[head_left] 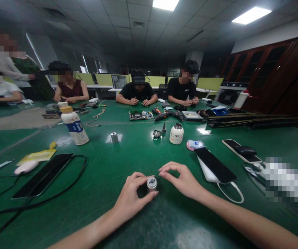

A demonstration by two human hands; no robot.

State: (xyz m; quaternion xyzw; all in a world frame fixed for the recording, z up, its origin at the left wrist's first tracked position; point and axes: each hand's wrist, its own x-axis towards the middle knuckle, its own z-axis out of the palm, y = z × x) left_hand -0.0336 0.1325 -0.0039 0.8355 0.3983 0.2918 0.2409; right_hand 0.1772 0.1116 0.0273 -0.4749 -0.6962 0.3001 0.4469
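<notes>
A small silver cylinder, which looks like a small electric motor [152, 185], stands upright on the green table [107, 162]. My left hand [132, 193] is curled round it from the left, thumb at its near side and fingers at its far side. Just to the right of the motor hovers my right hand [178, 176], its thumb and forefinger drawn together in a pinch. Whatever sits between those fingertips, if anything, is too small to make out. A second, similar silver motor [114, 137] stands farther back on the left.
Beyond my hands stand a bottle [74, 126], a cream flask [176, 134] and its metal lid [157, 134]. A tablet [45, 174] with a black cable lies left, phones [216, 165] right. Farther back are a circuit board [141, 115], power drills [168, 114] and several seated people.
</notes>
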